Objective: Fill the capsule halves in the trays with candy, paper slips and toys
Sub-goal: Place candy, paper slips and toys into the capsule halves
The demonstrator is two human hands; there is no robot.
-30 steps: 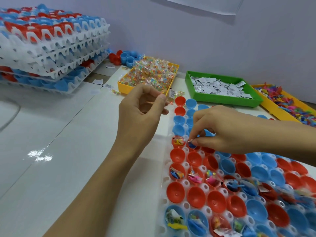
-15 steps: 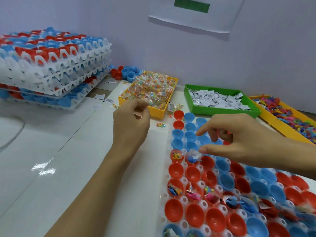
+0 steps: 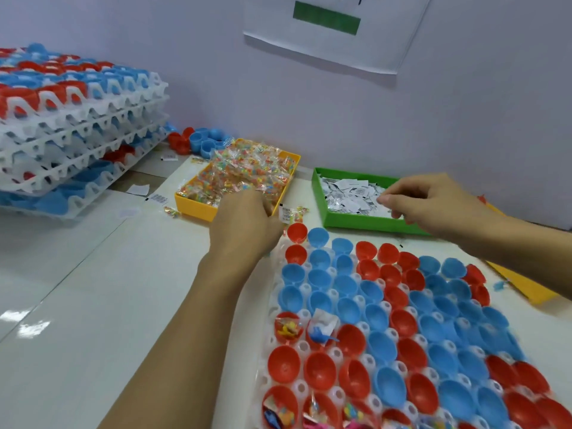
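Observation:
A white tray [image 3: 272, 305] holds several red and blue capsule halves [image 3: 349, 308]. Most of them are empty. Two halves at its left edge hold candy [image 3: 288, 328] and a slip with a blue toy [image 3: 322, 331]. My left hand [image 3: 244, 227] reaches into the candy [image 3: 247, 168] at the near edge of the yellow candy tray [image 3: 195, 205], with its fingertips hidden. My right hand [image 3: 433, 202] hovers over the green tray [image 3: 356, 221], fingertips pinched on the paper slips [image 3: 349, 193]. My right arm mostly hides the yellow toy tray [image 3: 526, 289].
A stack of white trays [image 3: 77, 134] filled with capsules stands at the far left. Loose red and blue capsule halves [image 3: 201, 140] lie by the wall. Stray candy packets [image 3: 291, 213] and slips lie between the trays. A paper sheet [image 3: 328, 29] hangs on the wall.
Both hands left the capsule tray and moved away from me: the left to the candy tray, the right to the slips. A slip and blue toy now lie in one half. The view tilted up.

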